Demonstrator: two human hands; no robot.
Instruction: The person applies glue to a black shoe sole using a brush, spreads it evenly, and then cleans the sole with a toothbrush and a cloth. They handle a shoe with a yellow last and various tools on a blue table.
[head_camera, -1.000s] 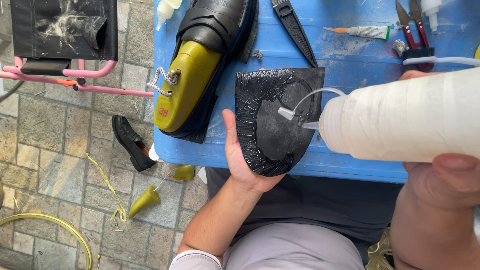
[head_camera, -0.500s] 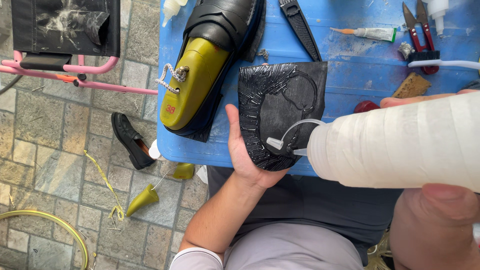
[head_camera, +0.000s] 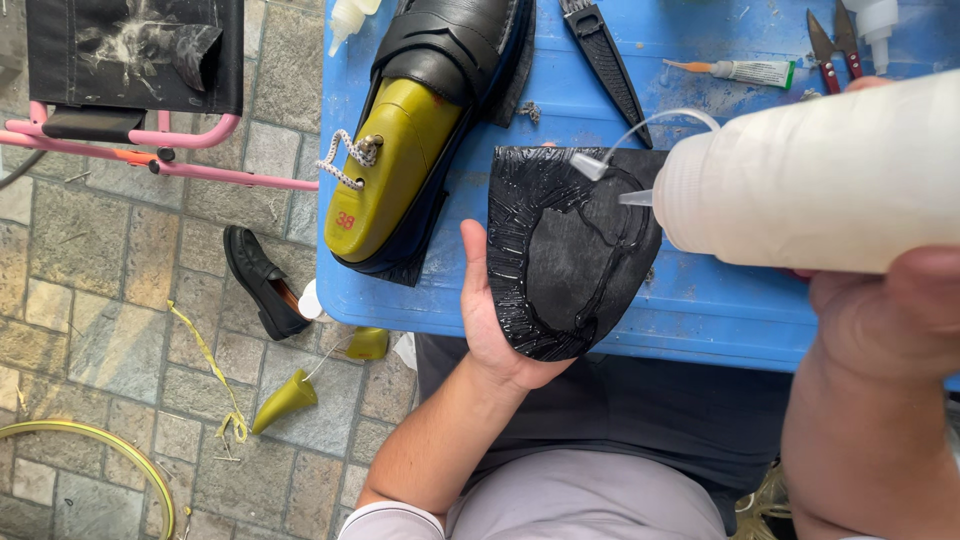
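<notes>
The left hand (head_camera: 492, 320) lies palm up under a black rubber sole piece (head_camera: 570, 250), its fingers hidden beneath the piece and its thumb along the left edge, so the piece rests flat on the open hand just above the near edge of the blue table (head_camera: 700, 300). The piece's upper face shines with wet glue in ridged streaks around its rim (the middle looks duller). The right hand (head_camera: 880, 320) is wrapped around a large white squeeze bottle (head_camera: 820, 180), thumb pressed on the near side; the other fingers are behind the bottle and cannot be seen. The bottle's thin nozzle points left and touches the sole piece near its upper right part.

Further out on the table, left of the sole piece, a black loafer (head_camera: 430, 110) sits on a yellow-green shoe form. Beyond are a black knife (head_camera: 605, 60), a small glue tube (head_camera: 740, 70) and red-handled snips (head_camera: 835, 40). On the paved floor lies another black shoe (head_camera: 262, 280).
</notes>
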